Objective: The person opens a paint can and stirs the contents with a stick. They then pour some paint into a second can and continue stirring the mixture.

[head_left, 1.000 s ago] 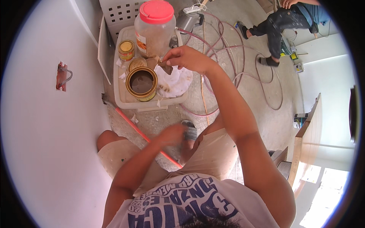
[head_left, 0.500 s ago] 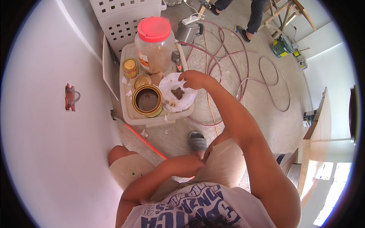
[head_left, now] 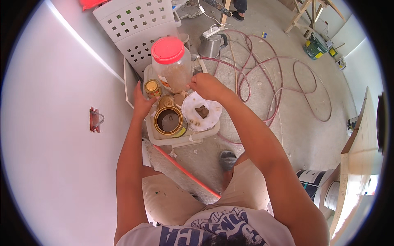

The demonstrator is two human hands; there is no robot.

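Note:
My left hand (head_left: 144, 100) is open, fingers spread beside the small yellow can (head_left: 152, 87). My right hand (head_left: 204, 85) has curled fingers at the right side of the clear plastic jar (head_left: 175, 76) with red lid; what it holds, if anything, is hidden. Below them stand an open can of brown liquid (head_left: 169, 122), a round lid (head_left: 166, 100) and a white pad with a brown lump (head_left: 205, 119). A brown scrap (head_left: 180, 97) lies between lid and pad. All rest on a translucent plastic bin (head_left: 186, 140).
A wall (head_left: 61, 143) is close at left, perforated crates (head_left: 137, 37) behind the bin. A steel kettle (head_left: 210, 47) with power strip, tangled hoses (head_left: 293, 90) and an orange pole (head_left: 180, 168) lie about. At right are a wooden board (head_left: 351, 180) and buckets (head_left: 315, 47). Another person's foot (head_left: 238, 15) shows beyond.
My left hand has risen from near my legs to beside the small can. My right hand has left the white pad for the jar's side. The view has shifted; the other person is mostly out of sight.

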